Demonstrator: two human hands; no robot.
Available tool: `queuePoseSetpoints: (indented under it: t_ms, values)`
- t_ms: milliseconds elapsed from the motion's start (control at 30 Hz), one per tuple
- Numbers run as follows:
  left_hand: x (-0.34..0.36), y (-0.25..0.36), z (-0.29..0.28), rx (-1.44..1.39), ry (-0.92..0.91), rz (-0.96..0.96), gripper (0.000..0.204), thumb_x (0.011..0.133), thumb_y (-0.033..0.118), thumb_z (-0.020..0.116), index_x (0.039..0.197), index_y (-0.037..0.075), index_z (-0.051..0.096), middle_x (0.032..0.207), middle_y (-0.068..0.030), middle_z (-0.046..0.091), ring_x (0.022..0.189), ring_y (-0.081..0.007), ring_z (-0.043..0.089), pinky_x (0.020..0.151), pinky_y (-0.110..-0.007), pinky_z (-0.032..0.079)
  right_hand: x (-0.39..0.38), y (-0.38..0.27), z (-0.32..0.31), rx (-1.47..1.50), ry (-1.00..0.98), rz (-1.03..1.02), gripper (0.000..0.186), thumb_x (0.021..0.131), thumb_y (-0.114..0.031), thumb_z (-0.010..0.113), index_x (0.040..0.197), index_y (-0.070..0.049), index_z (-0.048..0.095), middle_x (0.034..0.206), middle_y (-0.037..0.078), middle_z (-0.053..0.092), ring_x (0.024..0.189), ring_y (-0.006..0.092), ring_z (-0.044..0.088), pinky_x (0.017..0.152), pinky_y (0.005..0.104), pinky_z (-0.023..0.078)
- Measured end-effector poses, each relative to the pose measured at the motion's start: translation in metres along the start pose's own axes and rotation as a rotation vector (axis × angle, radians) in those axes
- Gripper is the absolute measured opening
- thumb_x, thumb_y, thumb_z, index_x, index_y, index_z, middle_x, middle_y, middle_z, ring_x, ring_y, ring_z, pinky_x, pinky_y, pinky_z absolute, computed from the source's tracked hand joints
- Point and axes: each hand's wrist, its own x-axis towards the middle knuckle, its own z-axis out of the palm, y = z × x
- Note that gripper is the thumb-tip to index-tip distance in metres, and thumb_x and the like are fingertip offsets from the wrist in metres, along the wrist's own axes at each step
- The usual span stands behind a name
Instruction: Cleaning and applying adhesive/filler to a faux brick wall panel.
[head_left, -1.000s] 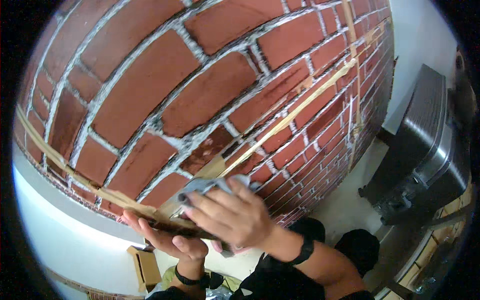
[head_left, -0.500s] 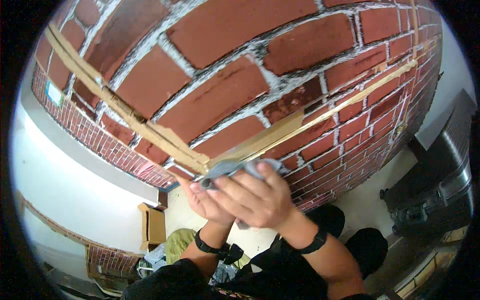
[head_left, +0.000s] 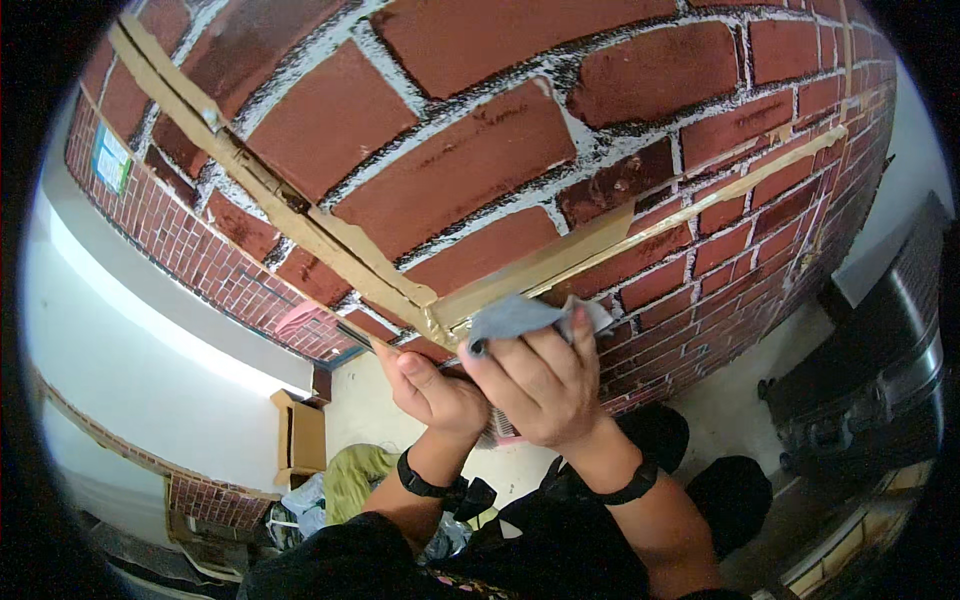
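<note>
A crumpled grey cloth [head_left: 515, 318] is bunched in my right hand [head_left: 545, 385], whose fingers press it near the corner where two tan tape strips meet. A small dark round spot shows at the cloth's lower left end. My left hand [head_left: 440, 395] is just to the left, at the lower edge of the brick-patterned panel [head_left: 455, 165]. Its thumb and a forefinger stretch out and look empty; the other fingers are partly hidden. One tan tape strip [head_left: 330, 235] slants down from the upper left; another tan strip [head_left: 700, 205] runs off to the right.
A black suitcase [head_left: 870, 370] stands at the right. An open cardboard box [head_left: 302, 437] sits on the floor by the white wall at the left, near an olive-green bundle [head_left: 357, 480] and plastic bags [head_left: 308, 503]. Below my hands lies a partly hidden pinkish item with thin ridges.
My right hand and the cloth have shifted right and slightly up, uncovering the corner of the strips. My left hand has moved slightly right, and the hands are a little farther apart.
</note>
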Motion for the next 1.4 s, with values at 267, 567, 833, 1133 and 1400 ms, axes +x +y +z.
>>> queuePoseSetpoints:
  t_ms: [267, 567, 833, 1133, 1400]
  values:
    - [0.001, 0.006, 0.011, -0.048, 0.046, 0.021, 0.051, 0.108, 0.03, 0.034, 0.146, -0.004, 0.032, 0.137, -0.0157, 0.05, 0.121, -0.021, 0.051, 0.104, -0.035, 0.04, -0.016, 0.039, -0.005, -0.043, 0.305, 0.492, 0.05, 0.091, -0.021, 0.064, 0.136, -0.002, 0.053, 0.132, 0.023, 0.046, 0.126, 0.0489, 0.041, 0.109, 0.0669, 0.025]
    - [0.012, 0.017, 0.004, 0.203, -0.025, 0.374, 0.073, 0.091, 0.009, 0.045, 0.153, 0.003, 0.007, 0.158, -0.0224, 0.015, 0.147, -0.0356, 0.016, 0.121, -0.051, 0.013, -0.02, 0.008, 0.01, -0.074, 0.077, 0.029, 0.039, 0.091, -0.026, 0.06, 0.128, -0.012, 0.062, 0.121, 0.009, 0.058, 0.122, 0.0315, 0.049, 0.111, 0.0609, 0.029]
    - [0.031, 0.047, -0.003, 0.583, -0.251, 0.653, 0.041, 0.081, 0.003, 0.068, 0.12, 0.011, 0.06, 0.156, -0.0239, 0.015, 0.146, -0.0418, 0.019, 0.115, -0.053, 0.02, -0.014, 0.053, -0.01, -0.134, 0.3, 0.352, 0.046, 0.09, -0.015, 0.061, 0.134, -0.007, 0.056, 0.126, 0.018, 0.052, 0.119, 0.0398, 0.049, 0.108, 0.0615, 0.028]
    - [0.044, 0.063, 0.015, 0.788, -0.297, 0.662, 0.024, 0.075, 0.021, 0.083, 0.095, 0.015, 0.072, 0.154, -0.028, 0.024, 0.142, -0.0464, 0.021, 0.114, -0.056, 0.015, -0.031, 0.054, -0.009, -0.124, 0.284, 0.323, 0.044, 0.091, -0.017, 0.062, 0.134, -0.007, 0.056, 0.133, 0.018, 0.049, 0.125, 0.0411, 0.046, 0.11, 0.0622, 0.026]
    - [0.044, 0.059, 0.021, 0.793, -0.193, 0.688, 0.015, 0.084, 0.007, 0.072, 0.097, 0.007, 0.065, 0.151, -0.0274, 0.029, 0.141, -0.0427, 0.029, 0.116, -0.056, 0.018, -0.043, 0.049, -0.002, -0.125, 0.298, 0.335, 0.045, 0.092, -0.015, 0.06, 0.136, -0.007, 0.053, 0.134, 0.019, 0.047, 0.128, 0.0431, 0.043, 0.111, 0.0648, 0.023]
